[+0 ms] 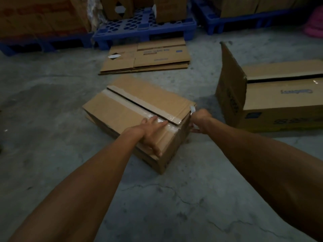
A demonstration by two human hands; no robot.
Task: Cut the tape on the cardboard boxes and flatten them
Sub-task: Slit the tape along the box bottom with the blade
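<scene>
My left hand (153,130) lies flat on the taped cardboard box (138,112) on the concrete floor (52,105), fingers straight, pinning its near end so it cannot slide. My right hand (200,117) grips a small white cutter (192,109) at the box's right edge, where the tape (132,105) ends.

You're looking at a dim, bluish, grainy view with soft focus throughout, a faint glare on the clear tape (158,122), darker murk toward the far left, and wide-angle bending at the edges.
</scene>
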